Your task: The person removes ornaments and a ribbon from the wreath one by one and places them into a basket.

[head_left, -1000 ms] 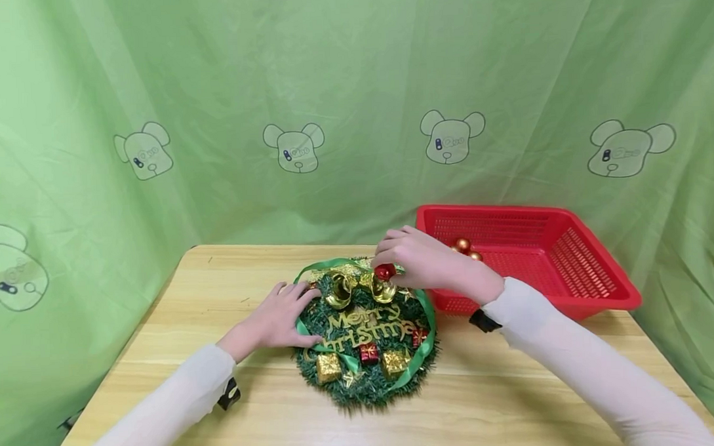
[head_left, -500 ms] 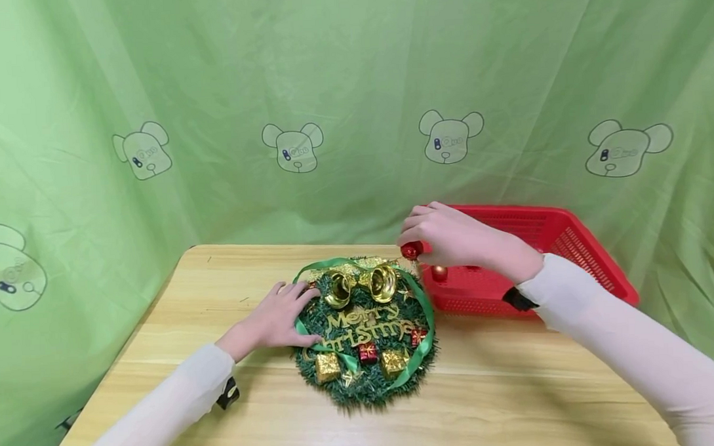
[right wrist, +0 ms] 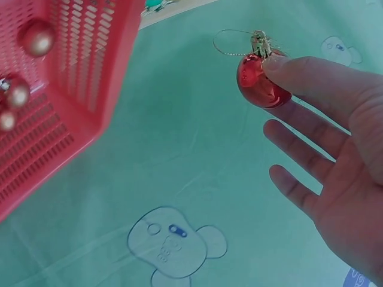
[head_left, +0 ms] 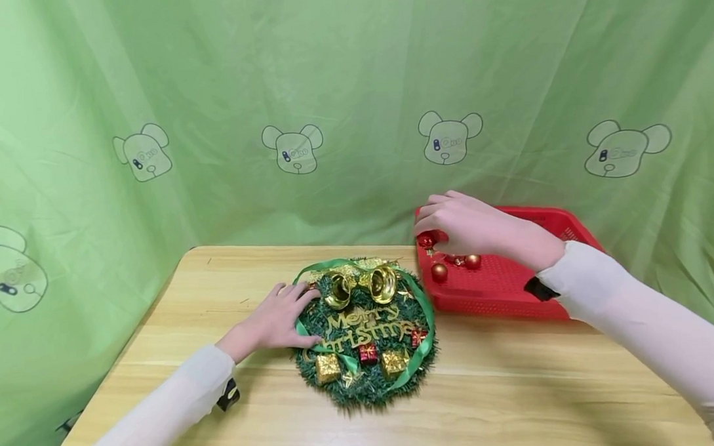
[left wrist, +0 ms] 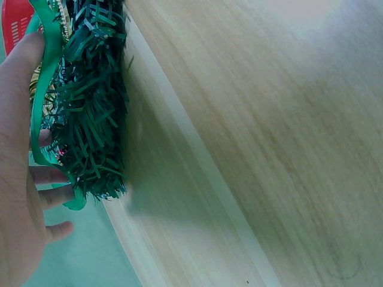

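A shiny red Christmas bauble (head_left: 426,239) with a gold cap and thin hanging loop is pinched between the thumb and fingers of my right hand (head_left: 469,226). In the head view it is above the back left corner of the red plastic basket (head_left: 501,304); the right wrist view shows the bauble (right wrist: 257,84) apart from the basket wall. My left hand (head_left: 275,319) rests with spread fingers on the left edge of a green tinsel wreath (head_left: 369,388). Green ribbon (head_left: 426,312), two gold bells (head_left: 383,284), small gift boxes and "Merry Christmas" lettering decorate the wreath.
Inside the basket lie several baubles, among them a gold-looking one (head_left: 439,272) near its left wall. The basket stands right of the wreath on a wooden table (head_left: 222,418). Behind hangs a green curtain (head_left: 357,65) with printed bear heads.
From above the wreath's bells, my right hand has carried the red bauble right and back, over the basket's left end. The left hand and wreath have stayed in place.
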`<state>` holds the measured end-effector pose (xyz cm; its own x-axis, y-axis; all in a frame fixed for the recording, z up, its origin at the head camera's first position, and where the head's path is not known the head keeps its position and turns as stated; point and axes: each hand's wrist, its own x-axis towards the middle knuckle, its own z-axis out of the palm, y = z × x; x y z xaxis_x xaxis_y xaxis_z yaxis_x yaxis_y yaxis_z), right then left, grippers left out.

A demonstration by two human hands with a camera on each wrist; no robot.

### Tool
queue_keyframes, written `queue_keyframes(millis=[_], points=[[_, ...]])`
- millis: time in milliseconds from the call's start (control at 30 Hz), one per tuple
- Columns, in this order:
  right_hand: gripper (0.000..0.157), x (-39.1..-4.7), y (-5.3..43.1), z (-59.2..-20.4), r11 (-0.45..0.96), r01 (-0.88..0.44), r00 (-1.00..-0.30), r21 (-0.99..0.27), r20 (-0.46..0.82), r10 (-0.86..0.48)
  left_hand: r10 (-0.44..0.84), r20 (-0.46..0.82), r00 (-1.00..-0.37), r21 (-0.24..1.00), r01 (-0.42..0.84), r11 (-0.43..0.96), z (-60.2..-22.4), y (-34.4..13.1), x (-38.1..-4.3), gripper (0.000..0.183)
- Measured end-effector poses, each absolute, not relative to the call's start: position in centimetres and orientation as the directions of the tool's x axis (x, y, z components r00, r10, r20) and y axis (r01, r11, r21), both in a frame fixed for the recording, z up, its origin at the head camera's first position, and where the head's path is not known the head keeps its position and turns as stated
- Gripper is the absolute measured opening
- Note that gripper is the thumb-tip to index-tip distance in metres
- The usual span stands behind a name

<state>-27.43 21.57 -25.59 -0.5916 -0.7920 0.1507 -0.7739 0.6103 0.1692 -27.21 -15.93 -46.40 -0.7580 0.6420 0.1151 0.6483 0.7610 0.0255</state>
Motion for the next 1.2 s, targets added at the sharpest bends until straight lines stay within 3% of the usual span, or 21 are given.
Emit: queue_keyframes(millis=[533, 1200], points=[[0.032, -29.6, 26.2, -26.4, 0.698, -0.701, -0.675, 0.149, 0.178, -0.716, 0.645, 0.114, -0.756, 0.022, 0.651, 0.759, -46.2, -15.9, -27.1, 0.098], [0.033, -33.8, 29.3, -30.8, 0.689, -0.692, -0.664, 0.217, 0.182, -0.725, 0.651, 0.132, -0.747, 0.039, 0.660, 0.750, -46.5, -15.9, -27.3, 0.096]])
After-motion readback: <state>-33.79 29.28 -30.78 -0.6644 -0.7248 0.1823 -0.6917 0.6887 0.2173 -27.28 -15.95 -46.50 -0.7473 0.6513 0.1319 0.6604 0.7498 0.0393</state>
